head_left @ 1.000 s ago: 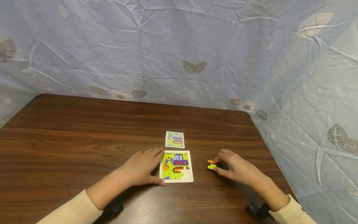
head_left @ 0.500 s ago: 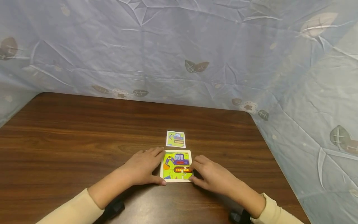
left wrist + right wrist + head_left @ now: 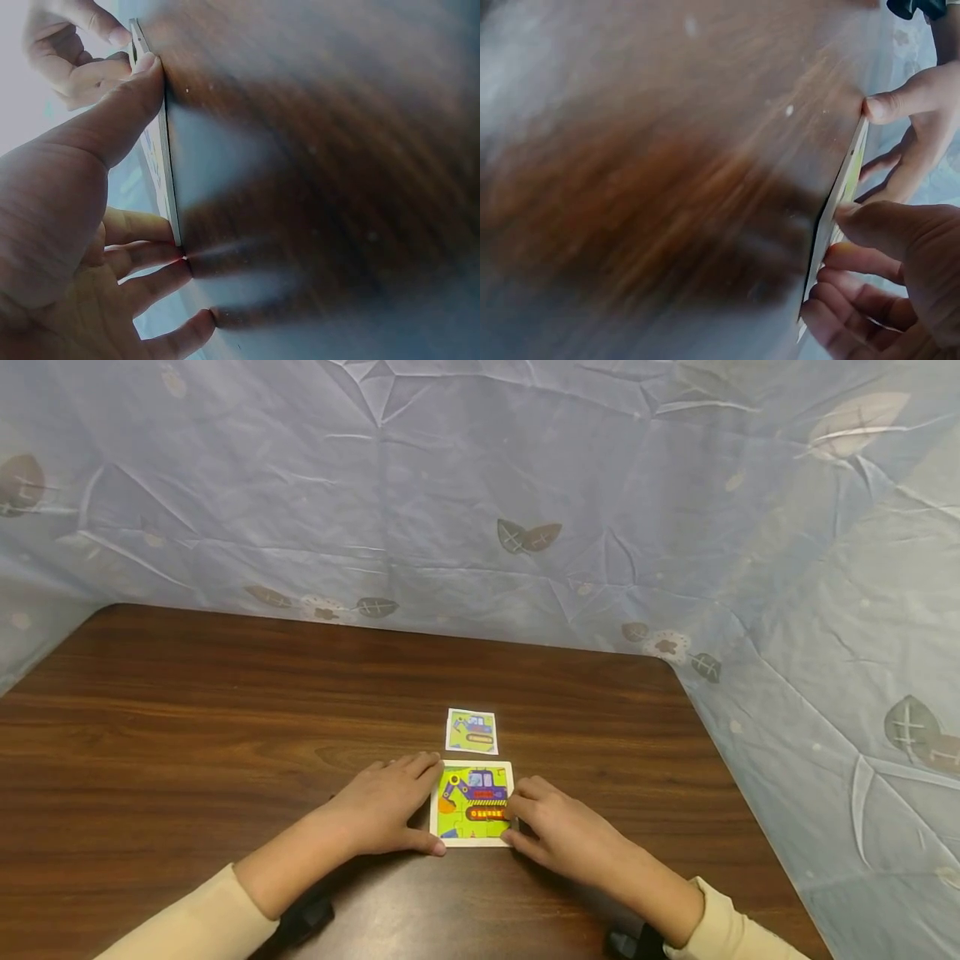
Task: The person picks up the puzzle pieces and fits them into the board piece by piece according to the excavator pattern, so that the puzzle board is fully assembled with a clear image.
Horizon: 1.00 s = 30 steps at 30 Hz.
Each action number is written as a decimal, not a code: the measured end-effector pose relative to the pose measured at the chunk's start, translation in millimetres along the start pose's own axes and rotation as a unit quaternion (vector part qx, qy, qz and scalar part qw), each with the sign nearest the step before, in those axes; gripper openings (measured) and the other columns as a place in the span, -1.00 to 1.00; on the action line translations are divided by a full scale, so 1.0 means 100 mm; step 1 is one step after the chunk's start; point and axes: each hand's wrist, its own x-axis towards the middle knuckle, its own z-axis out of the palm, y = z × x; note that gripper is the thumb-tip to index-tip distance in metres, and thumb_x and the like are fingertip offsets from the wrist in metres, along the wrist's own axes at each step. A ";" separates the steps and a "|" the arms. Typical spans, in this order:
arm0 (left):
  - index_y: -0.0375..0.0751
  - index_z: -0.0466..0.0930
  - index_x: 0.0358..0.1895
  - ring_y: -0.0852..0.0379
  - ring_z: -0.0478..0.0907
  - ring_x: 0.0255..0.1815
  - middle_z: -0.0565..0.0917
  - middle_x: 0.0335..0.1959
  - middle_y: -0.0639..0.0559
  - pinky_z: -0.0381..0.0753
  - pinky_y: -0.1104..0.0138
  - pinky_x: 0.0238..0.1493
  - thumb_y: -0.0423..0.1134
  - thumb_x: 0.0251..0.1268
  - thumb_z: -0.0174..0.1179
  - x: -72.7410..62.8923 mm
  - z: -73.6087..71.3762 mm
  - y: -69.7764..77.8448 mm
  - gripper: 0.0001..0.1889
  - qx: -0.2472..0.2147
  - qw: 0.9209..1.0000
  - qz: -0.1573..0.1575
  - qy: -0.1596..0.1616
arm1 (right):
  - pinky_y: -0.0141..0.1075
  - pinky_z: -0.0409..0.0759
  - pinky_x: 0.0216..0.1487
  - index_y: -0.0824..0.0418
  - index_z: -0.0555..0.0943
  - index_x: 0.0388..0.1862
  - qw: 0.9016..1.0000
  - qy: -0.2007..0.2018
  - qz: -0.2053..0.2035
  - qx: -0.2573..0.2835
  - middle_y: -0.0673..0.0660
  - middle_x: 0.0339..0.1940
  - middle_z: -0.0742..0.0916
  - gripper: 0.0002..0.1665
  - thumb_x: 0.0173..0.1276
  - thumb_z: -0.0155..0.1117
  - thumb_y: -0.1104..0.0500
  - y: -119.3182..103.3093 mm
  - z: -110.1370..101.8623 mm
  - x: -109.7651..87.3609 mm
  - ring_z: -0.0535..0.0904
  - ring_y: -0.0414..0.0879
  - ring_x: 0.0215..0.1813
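A jigsaw puzzle (image 3: pixel 480 789) of a purple excavator on green lies in a pale wooden frame on the table. My left hand (image 3: pixel 382 806) rests along the frame's left side, fingers extended, thumb at the near corner and index finger at the far one. In the left wrist view, the other fingertips (image 3: pixel 201 321) touch the tabletop. My right hand (image 3: pixel 562 822) is at the puzzle's lower right, its curled fingers and thumb pinching a puzzle piece (image 3: pixel 495 828) down in that corner. The fingers hide part of this piece. In the right wrist view, the thumb (image 3: pixel 855 217) lies at the board's edge.
A small picture card (image 3: pixel 472 732) with the same excavator lies just beyond the frame. Dark brown wood forms the table (image 3: pixel 225 710). A grey-blue leaf-print cloth (image 3: pixel 450 485) hangs behind it and along the right side. Black wrist cameras (image 3: pixel 303 920) sit beneath the wrists.
My right hand has carried the puzzle piece left from the table onto the board. The white gap at the lower right has closed over. My left hand has stayed in place.
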 end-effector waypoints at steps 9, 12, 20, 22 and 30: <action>-0.32 0.23 0.61 -0.28 0.21 0.68 0.25 0.67 -0.24 0.26 -0.27 0.60 0.39 0.17 0.40 0.01 0.01 0.00 0.13 -0.002 1.000 -0.001 -0.001 | -0.44 0.60 -0.21 0.09 0.76 -0.19 1.000 -0.008 0.004 -0.001 -0.05 -0.17 0.66 -0.90 0.42 0.47 0.10 -0.05 -0.04 0.01 0.47 -0.25 -0.13; -0.31 0.23 0.62 -0.27 0.20 0.69 0.25 0.68 -0.24 0.25 -0.27 0.60 0.39 0.17 0.40 0.01 0.01 0.00 0.13 -0.004 1.000 -0.003 -0.002 | -0.45 0.60 -0.24 0.06 0.75 -0.22 1.000 -0.005 -0.010 -0.017 -0.05 -0.20 0.66 -0.92 0.41 0.48 0.10 -0.06 -0.05 0.01 0.49 -0.26 -0.15; -0.32 0.23 0.61 -0.28 0.20 0.69 0.25 0.67 -0.24 0.25 -0.27 0.60 0.38 0.17 0.40 0.00 0.00 0.00 0.12 -0.008 1.000 -0.002 -0.002 | -0.42 0.66 -0.16 0.12 0.72 -0.05 1.000 -0.019 -0.002 -0.023 -0.02 -0.10 0.69 -0.79 0.43 0.46 0.08 -0.05 -0.04 0.02 0.51 -0.24 -0.10; -0.33 0.23 0.61 -0.28 0.20 0.69 0.25 0.67 -0.25 0.25 -0.28 0.60 0.37 0.17 0.41 0.00 0.00 0.00 0.12 -0.008 1.000 -0.002 -0.002 | -0.41 0.68 -0.13 0.13 0.71 -0.02 1.000 -0.022 0.002 -0.020 -0.02 -0.07 0.70 -0.77 0.44 0.45 0.08 -0.04 -0.03 0.02 0.52 -0.24 -0.09; -0.33 0.23 0.61 -0.28 0.20 0.69 0.25 0.67 -0.24 0.26 -0.27 0.60 0.38 0.18 0.40 0.00 0.01 0.00 0.12 -0.007 1.000 -0.002 0.000 | -0.40 0.67 -0.12 0.12 0.73 0.10 1.000 -0.022 -0.004 -0.012 0.01 -0.03 0.70 -0.71 0.45 0.43 0.11 -0.04 -0.02 0.02 0.55 -0.23 -0.04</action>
